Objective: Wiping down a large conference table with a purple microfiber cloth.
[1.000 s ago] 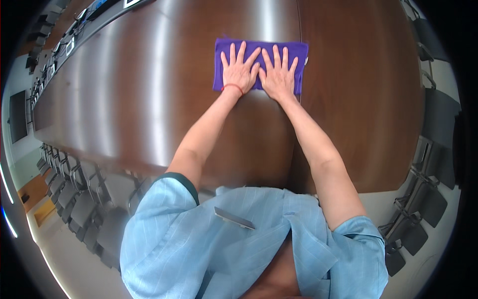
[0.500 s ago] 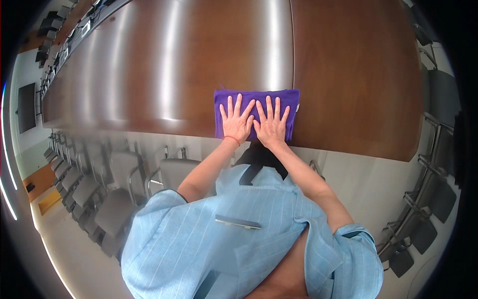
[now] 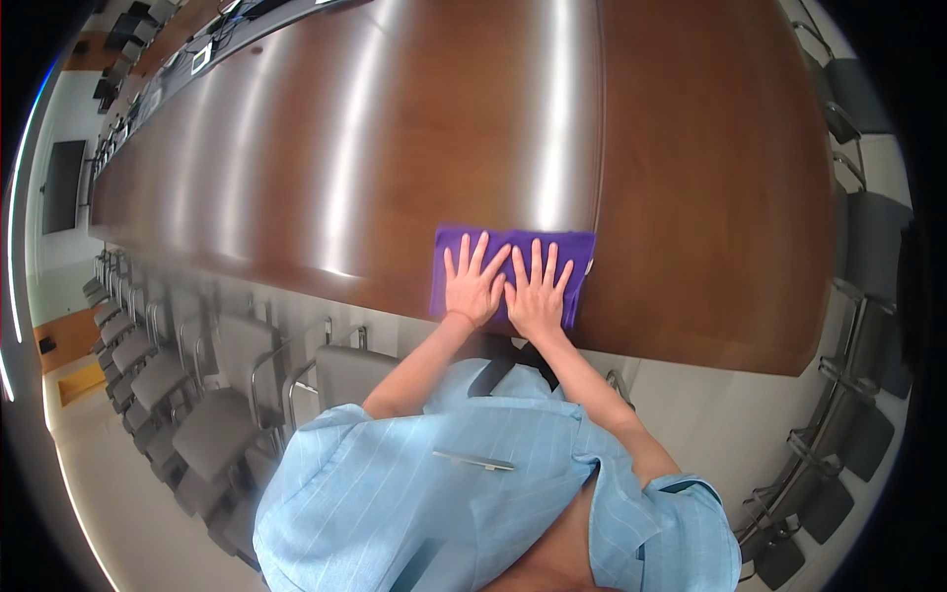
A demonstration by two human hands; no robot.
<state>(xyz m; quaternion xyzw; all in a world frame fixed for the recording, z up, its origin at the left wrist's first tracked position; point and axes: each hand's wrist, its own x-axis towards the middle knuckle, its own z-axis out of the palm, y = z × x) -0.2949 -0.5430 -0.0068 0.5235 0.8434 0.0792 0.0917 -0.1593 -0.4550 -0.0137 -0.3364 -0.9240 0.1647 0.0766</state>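
A purple cloth, folded into a rough rectangle, lies flat at the near edge of a brown wooden table. My left hand presses on its left half with the fingers spread and pointing away from me. On the right half rests my right hand, palm down, its fingers spread too. The two thumbs come close together at the cloth's middle. A small white tag shows at the cloth's right edge. What lies under the palms is hidden.
Grey chairs with metal arms line the near left side below the table. More grey chairs stand along the right. A seam runs across the tabletop just right of the cloth. Devices and cables sit at the far left.
The view has tilted and shifted, so the table, cloth and hands appear lower in the picture. Both hands stay spread flat on the cloth.
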